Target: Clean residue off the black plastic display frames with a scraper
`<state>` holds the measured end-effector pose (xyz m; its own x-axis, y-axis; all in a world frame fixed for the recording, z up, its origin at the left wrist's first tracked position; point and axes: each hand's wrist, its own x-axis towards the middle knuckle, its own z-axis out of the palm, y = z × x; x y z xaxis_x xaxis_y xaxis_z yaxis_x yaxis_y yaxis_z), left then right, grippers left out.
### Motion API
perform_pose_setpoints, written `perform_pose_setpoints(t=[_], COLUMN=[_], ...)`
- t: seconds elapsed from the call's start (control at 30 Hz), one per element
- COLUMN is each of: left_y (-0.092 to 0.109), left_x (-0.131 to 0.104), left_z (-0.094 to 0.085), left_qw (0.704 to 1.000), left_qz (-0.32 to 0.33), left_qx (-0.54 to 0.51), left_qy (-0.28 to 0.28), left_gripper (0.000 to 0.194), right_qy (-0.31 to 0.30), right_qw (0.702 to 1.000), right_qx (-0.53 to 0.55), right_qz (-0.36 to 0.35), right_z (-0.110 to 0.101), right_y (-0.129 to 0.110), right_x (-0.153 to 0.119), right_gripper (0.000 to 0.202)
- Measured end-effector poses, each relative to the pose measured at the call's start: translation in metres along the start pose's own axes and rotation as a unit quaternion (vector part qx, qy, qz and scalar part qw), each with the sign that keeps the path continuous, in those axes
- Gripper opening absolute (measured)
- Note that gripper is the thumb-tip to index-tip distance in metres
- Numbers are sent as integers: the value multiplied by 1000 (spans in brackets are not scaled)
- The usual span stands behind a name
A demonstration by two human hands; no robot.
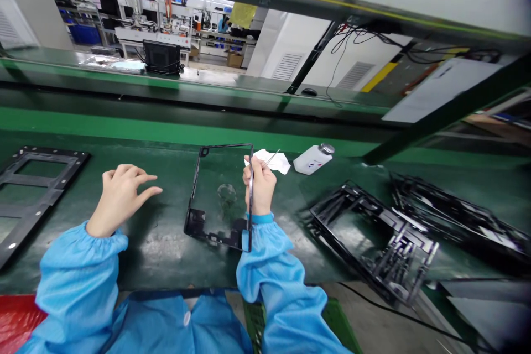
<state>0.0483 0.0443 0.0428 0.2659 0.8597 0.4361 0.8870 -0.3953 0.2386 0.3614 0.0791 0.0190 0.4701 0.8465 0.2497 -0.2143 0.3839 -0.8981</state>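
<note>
My right hand is closed around the right side of a thin black rectangular frame. The frame is tilted up over the green bench, with darker blocks along its lower edge. A slim metal tool, looking like tweezers, sticks out beyond my right fingers, over a crumpled white paper. Whether those fingers grip it is hard to make out. To the left of the frame, my left hand hovers with thumb and forefinger apart and nothing between them.
A white bottle with a metal cap stands right of the paper. Several black frames are stacked at the right, with more behind. A flat black fixture lies at the left. A green post and shelf rise behind.
</note>
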Motion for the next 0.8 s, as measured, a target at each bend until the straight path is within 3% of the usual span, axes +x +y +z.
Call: perform_pose_setpoints(t=[0.1, 0.2, 0.3, 0.4, 0.53, 0.67, 0.73, 0.8], left_y=[23, 70, 118, 147, 159, 157, 152, 145], left_x=[1, 6, 11, 15, 20, 24, 27, 30], left_z=[8, 14, 26, 42, 59, 69, 71, 71], left_qw=[1000, 993, 950, 911, 874, 825, 804, 801], left_qz=[24, 49, 83, 46, -24, -48, -54, -64], left_qx=[3, -105, -284, -381, -444, -515, -547, -555], left_qy=[8, -13, -94, -154, -198, -229, -228, -215], left_gripper=[23, 18, 18, 19, 25, 28, 29, 28], right_qy=[2, 2, 10, 18, 27, 34, 14, -34], right_qw=[1000, 1000, 1000, 999, 999, 998, 999, 997], right_qx=[1, -6, -19, -23, -26, -33, -47, -64], right_qz=[-6, -9, -13, -18, -27, -33, -22, -1], right_z=[1, 3, 6, 8, 11, 13, 13, 13], right_y=[-1, -3, -5, -8, -11, -13, -12, -10], right_x=[0, -3, -7, -11, -14, -18, -21, -25], right_gripper=[38, 38, 41, 40, 37, 38, 41, 40])
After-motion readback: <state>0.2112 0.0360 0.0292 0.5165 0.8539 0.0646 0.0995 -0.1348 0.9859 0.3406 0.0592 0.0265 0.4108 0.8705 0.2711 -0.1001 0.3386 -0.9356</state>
